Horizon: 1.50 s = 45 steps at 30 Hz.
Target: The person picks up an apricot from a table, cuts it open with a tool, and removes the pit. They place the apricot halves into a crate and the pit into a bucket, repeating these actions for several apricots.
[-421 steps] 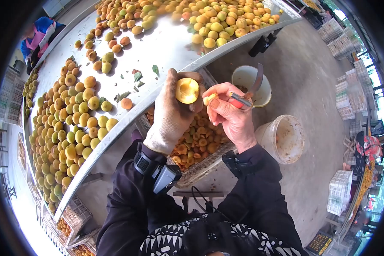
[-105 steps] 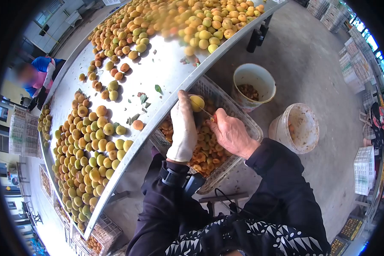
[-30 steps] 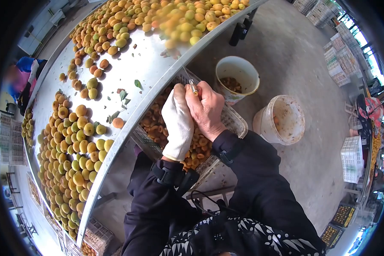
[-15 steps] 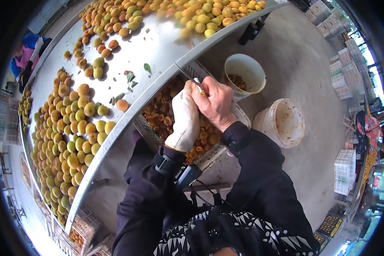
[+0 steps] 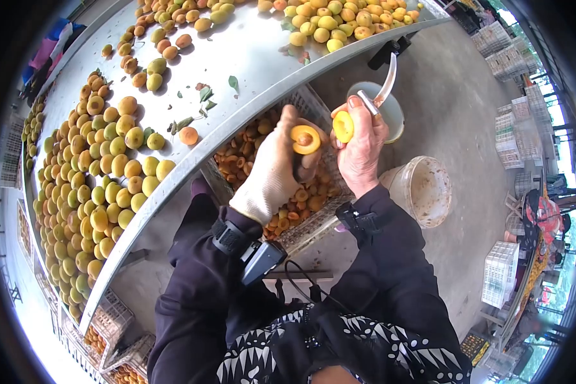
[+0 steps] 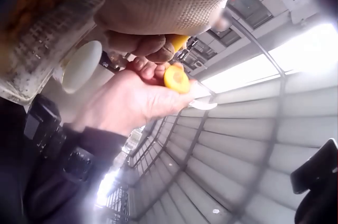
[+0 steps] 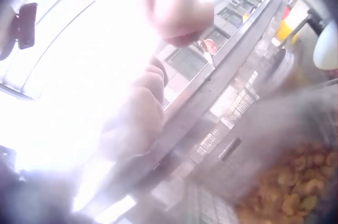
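Fruit half, 1, yellow flesh facing up, brown stone seated in its middle; located in the left hand, above the crate. Fruit half, 1, cut face showing, shallow hollow at its centre; located in the right hand, just beside the other half and apart from it. Knife, 1, curved blade, metallic handle; carried in the right hand, blade rising past the thumb.

Left hand: pale knitted glove, stained at the fingertips; thumb and fingers curled round the stone-bearing half. Right hand: bare; thumb and fingers clamped on the other half, with the knife handle in the same grasp. The right wrist view is washed out by glare and appears to add little about the grip.

Plastic crate, 1, below both hands, containing many cut fruit pieces.

Buckets, 2, pale, on the floor to the right: bucket partly behind the right hand; bucket nearer the wearer, interior soiled.

Metal table, 1, raised edge; bearing whole fruit in a broad spread at left and a heap at the far side, with loose green leaves between.

Dark sleeves, 2, straps at both wrists.

Stacked crates, far right.
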Available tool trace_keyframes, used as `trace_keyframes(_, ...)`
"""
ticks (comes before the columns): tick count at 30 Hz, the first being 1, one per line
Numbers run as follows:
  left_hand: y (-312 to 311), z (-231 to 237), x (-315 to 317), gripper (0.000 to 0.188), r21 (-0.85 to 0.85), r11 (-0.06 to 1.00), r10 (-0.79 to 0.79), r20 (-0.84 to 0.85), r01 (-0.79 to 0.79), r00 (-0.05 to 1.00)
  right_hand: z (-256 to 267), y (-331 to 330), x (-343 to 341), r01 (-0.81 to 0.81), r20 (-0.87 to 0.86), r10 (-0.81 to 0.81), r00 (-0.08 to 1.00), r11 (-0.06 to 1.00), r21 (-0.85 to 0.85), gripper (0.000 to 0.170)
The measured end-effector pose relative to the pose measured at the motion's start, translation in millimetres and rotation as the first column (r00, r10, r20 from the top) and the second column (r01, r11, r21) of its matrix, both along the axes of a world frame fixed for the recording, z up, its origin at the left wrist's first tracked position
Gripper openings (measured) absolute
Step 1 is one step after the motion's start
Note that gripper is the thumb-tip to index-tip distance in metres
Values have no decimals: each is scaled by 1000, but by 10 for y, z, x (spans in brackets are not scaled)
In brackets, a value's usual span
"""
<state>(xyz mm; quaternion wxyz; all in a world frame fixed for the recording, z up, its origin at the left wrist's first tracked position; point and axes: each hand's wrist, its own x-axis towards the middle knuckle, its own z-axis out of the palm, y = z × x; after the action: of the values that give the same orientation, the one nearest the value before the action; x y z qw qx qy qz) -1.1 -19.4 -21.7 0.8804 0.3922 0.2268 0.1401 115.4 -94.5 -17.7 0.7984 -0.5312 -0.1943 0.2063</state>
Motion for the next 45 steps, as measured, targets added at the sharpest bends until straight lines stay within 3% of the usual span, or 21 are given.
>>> trace_keyframes(1,107,-12,5,52,-308,951,-9,99,39,995,7,-11,17,-23,23,23,999,1000,9,24)
trace_keyframes(4,137,23,-27,57,-211,976,67,92,-47,993,1,-19,45,0,64,2,998,999,-40,23)
trace_keyframes(8,152,7,-71,57,-212,977,29,206,15,978,18,-54,20,-23,127,32,991,997,-69,21)
trace_keyframes(14,120,26,-41,58,10,989,146,57,-147,988,54,-19,64,-169,235,212,949,967,-193,15)
trace_keyframes(16,79,114,-5,57,71,960,275,-62,-271,959,-25,13,91,-129,203,170,964,970,-204,11)
trace_keyframes(19,62,-5,62,56,173,929,347,-99,-328,932,-5,5,131,-167,-160,185,970,979,120,8)
trace_keyframes(22,21,-48,110,56,214,921,358,-138,-325,923,245,17,102,-218,-65,266,962,889,403,9)
trace_keyframes(25,-41,-140,209,52,225,896,421,-162,-382,892,416,44,19,-273,23,310,950,797,539,11)
trace_keyframes(28,-97,-154,276,48,156,896,439,-171,-416,882,481,62,-91,-282,74,286,955,808,518,11)
trace_keyframes(32,-145,3,183,42,-6,940,336,-140,-340,931,394,69,-117,-335,138,307,941,815,473,13)
trace_keyframes(36,-177,24,203,40,4,920,385,-201,-392,901,383,39,-131,-347,214,285,934,866,359,17)
trace_keyframes(40,-168,-5,162,39,-1,937,346,-132,-349,929,353,27,-142,-389,212,333,919,853,347,18)
trace_keyframes(42,-174,-24,136,39,-21,945,319,-133,-325,938,313,67,-197,-292,447,177,877,935,203,22)
trace_keyframes(44,-203,-79,94,40,301,877,352,124,-373,928,297,60,-202,-313,455,201,868,931,186,23)
trace_keyframes(45,-197,-72,106,40,300,878,353,123,-374,927,292,62,-205,-312,402,206,892,925,217,24)
